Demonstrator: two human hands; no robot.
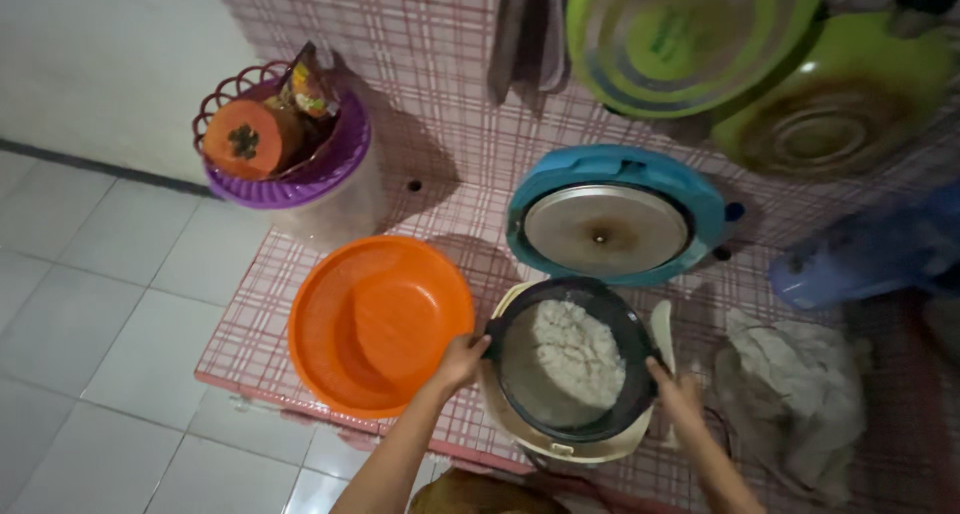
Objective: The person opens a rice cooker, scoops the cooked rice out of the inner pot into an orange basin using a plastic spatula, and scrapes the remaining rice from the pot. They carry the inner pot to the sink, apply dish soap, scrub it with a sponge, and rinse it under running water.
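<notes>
Hands gripped the inner pot [568, 359]: my left hand [460, 362] at its nine o'clock rim, my right hand [676, 392] at four. Orange basin [378, 322] crowded nine o'clock; crumpled cloth [795, 394], dim, filled three.

Dark round inner pot [570, 359], tilted in the cream rice cooker [560, 439], white rice [570, 349] inside.
</notes>
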